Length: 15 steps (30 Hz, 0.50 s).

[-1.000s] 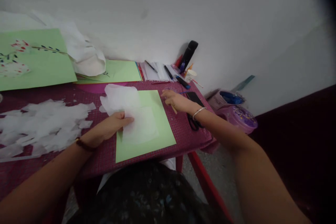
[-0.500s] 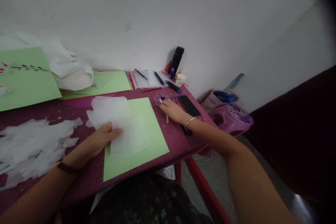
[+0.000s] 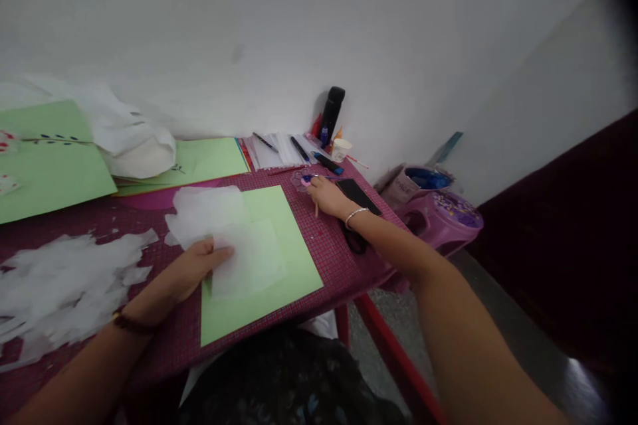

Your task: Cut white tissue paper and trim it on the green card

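My left hand [image 3: 199, 262] pinches a thin, see-through white paper square [image 3: 254, 259] between thumb and fingers. The square lies over a light green sheet [image 3: 294, 265], and more white squares [image 3: 207, 209] lie beyond it, partly overlapping the sheet. Over at the right, my right hand [image 3: 329, 196] is closed around a thin wooden stick [image 3: 316, 210], whose lower end pokes out under the fingers. Its fingertips are at a small clear dish [image 3: 298, 179] with purple-blue in it; the stick's other end is hidden there.
A dark phone [image 3: 359, 194] and scissors [image 3: 355, 242] lie beside my right forearm. Behind stand a paper cup [image 3: 341, 148] and a black bottle [image 3: 333, 113]. Loose white pieces [image 3: 70, 285] cover the left of the table. A pink stool [image 3: 438, 222] stands off the right edge.
My right hand has moved slightly farther away over the dish, and the stick has shifted with it. My left hand still holds the white paper in place. The view has shifted slightly.
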Motion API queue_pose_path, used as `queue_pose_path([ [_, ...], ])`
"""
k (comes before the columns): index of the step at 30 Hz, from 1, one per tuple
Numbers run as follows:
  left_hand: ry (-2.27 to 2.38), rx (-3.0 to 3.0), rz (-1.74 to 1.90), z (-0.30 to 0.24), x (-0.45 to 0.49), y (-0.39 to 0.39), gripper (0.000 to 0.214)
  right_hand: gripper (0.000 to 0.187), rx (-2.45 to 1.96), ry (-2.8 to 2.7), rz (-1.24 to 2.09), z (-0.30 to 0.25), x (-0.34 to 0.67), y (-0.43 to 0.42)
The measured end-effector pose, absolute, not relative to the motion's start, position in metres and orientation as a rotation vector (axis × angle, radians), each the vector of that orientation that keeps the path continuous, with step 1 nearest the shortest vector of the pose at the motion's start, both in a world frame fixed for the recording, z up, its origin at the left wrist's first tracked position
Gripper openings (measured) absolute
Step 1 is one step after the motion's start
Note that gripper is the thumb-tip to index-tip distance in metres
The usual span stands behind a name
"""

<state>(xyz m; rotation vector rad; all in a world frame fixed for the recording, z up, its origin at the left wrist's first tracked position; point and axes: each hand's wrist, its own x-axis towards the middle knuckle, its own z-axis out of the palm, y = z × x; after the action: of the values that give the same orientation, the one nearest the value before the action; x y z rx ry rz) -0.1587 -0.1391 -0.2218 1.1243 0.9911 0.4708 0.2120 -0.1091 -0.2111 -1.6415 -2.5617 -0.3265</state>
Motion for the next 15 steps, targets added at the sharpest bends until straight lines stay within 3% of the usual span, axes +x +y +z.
queue_pose_path([
  [4,1.006,1.116,0.476,-0.219,-0.157,-0.140,0.029,0.017,-1.431,-2.687,-0.134,-0.207,0.208,-0.118],
  [9,1.003,1.152,0.573,-0.211,-0.156,-0.147,0.030,0.025,-1.245,-2.649,0.074,-0.203,0.197,-0.134],
  [13,0.869,1.094,0.703,-0.201,-0.154,-0.157,0.032,0.025,-1.303,-2.366,0.103,-0.195,0.170,-0.156],
  [15,0.745,1.058,0.810,-0.191,-0.151,-0.160,0.033,0.019,-1.325,-1.961,0.420,-0.191,0.147,-0.169],
])
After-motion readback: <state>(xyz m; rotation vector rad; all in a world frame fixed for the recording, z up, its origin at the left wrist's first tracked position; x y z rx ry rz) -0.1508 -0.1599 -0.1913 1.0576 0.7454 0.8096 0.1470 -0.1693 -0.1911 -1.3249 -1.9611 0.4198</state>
